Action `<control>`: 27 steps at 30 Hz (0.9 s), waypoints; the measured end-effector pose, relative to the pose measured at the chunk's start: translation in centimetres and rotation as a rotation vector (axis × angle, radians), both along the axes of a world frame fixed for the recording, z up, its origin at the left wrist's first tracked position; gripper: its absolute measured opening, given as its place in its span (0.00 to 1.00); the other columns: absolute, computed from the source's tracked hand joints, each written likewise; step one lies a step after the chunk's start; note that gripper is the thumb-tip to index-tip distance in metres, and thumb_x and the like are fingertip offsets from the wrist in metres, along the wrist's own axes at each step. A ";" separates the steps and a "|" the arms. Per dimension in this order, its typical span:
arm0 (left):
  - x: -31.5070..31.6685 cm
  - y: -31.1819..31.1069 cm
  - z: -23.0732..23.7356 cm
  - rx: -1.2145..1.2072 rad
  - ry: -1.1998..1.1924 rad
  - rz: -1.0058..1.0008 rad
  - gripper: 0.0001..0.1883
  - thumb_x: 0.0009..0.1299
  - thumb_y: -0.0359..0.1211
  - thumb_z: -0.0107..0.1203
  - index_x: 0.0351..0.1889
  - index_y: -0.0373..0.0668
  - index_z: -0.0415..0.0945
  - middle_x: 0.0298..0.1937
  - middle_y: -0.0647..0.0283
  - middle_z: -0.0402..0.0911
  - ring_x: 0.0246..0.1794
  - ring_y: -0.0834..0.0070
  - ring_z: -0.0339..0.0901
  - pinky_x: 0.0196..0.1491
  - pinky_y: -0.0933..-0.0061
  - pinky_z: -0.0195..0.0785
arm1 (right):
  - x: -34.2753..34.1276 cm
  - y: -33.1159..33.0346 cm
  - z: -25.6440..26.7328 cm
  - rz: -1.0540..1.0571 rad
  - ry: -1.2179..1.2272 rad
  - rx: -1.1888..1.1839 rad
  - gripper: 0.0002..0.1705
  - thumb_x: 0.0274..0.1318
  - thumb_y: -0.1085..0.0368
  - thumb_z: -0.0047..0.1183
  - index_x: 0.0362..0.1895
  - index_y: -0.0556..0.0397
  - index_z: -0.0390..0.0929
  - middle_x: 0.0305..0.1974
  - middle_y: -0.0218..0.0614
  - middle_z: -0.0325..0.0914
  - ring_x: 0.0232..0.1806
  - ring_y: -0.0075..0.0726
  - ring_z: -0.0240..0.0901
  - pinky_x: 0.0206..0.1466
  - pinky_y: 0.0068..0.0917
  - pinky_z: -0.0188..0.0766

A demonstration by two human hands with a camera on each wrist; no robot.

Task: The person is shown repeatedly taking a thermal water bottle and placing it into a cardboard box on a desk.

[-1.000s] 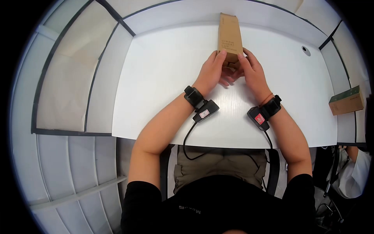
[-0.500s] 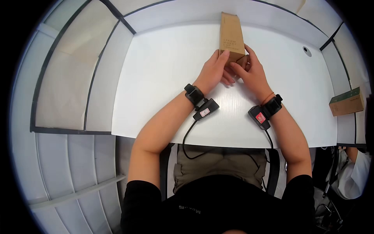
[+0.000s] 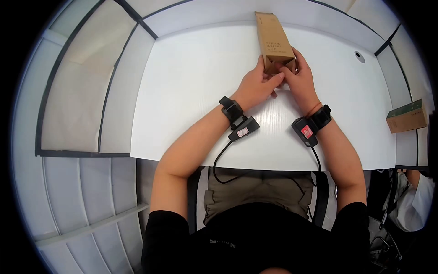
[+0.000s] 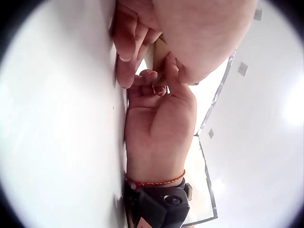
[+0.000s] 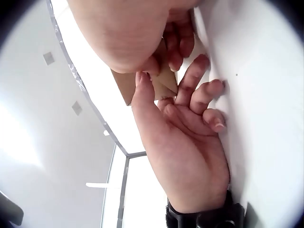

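A long brown cardboard box [image 3: 275, 34], printed with "STRAW WHEAT CUP", lies on the white table with its near end between my two hands. My left hand [image 3: 254, 87] holds the left side of that end, its thumb reaching across below the box's lower edge. The right hand [image 3: 302, 83] grips the right side, its thumb at the end flaps and fingers along the side. A dark gap shows at the near end. In the right wrist view, the left thumb overlaps the corner of the box [image 5: 124, 86], and the other left fingers are loosely bent near the table.
A second box [image 3: 407, 119], brown and green, stands at the far right by the partition. The white table [image 3: 191, 91] has a round cable hole [image 3: 359, 57] at back right. Wrist cameras [image 3: 244, 130] trail cables over the front edge. Another person's arm shows at lower right.
The box's near end has swung slightly right, and its end flaps have parted to show a dark gap. My right thumb has moved inward onto the end; the left thumb has come down off the top.
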State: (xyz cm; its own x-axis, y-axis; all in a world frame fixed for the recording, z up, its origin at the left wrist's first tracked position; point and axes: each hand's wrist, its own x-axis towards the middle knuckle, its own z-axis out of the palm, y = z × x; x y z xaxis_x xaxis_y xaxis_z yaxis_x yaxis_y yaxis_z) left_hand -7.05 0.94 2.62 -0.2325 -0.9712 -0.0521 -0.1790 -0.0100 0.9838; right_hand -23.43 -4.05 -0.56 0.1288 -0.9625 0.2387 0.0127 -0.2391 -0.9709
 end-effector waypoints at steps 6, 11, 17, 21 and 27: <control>0.5 0.0 0.2 0.064 0.053 0.008 0.31 0.79 0.45 0.53 0.74 0.43 0.55 0.43 0.60 0.86 0.31 0.77 0.83 0.31 0.77 0.70 | 0.1 0.6 0.7 0.037 -0.036 0.071 0.38 0.56 0.71 0.57 0.73 0.54 0.66 0.28 0.25 0.66 0.28 0.20 0.70 0.34 0.23 0.73; 0.5 -0.3 -0.4 0.040 0.046 0.004 0.33 0.79 0.46 0.54 0.74 0.41 0.54 0.44 0.58 0.86 0.31 0.75 0.83 0.30 0.77 0.71 | -0.5 0.3 0.6 0.062 0.064 0.067 0.37 0.58 0.73 0.53 0.73 0.59 0.63 0.31 0.28 0.67 0.30 0.23 0.76 0.35 0.26 0.76; 1.4 -0.6 1.0 0.215 0.236 0.040 0.39 0.79 0.64 0.36 0.70 0.40 0.61 0.47 0.52 0.84 0.32 0.71 0.85 0.31 0.72 0.79 | -0.1 1.4 2.4 0.155 -0.145 0.151 0.32 0.69 0.59 0.54 0.71 0.62 0.64 0.33 0.31 0.72 0.31 0.27 0.78 0.38 0.25 0.77; 2.1 -1.4 1.2 0.285 0.220 -0.009 0.42 0.78 0.67 0.32 0.67 0.38 0.66 0.48 0.50 0.83 0.34 0.70 0.86 0.33 0.72 0.80 | -0.4 0.9 2.1 0.167 -0.116 0.259 0.34 0.71 0.50 0.53 0.69 0.62 0.66 0.38 0.35 0.76 0.35 0.30 0.81 0.43 0.25 0.77; 3.4 -2.1 -0.4 0.304 0.379 0.001 0.32 0.81 0.55 0.41 0.67 0.35 0.66 0.52 0.50 0.82 0.37 0.70 0.86 0.40 0.73 0.81 | -0.3 0.8 1.8 0.106 0.027 0.163 0.35 0.69 0.49 0.56 0.69 0.60 0.66 0.54 0.43 0.75 0.50 0.36 0.79 0.55 0.30 0.75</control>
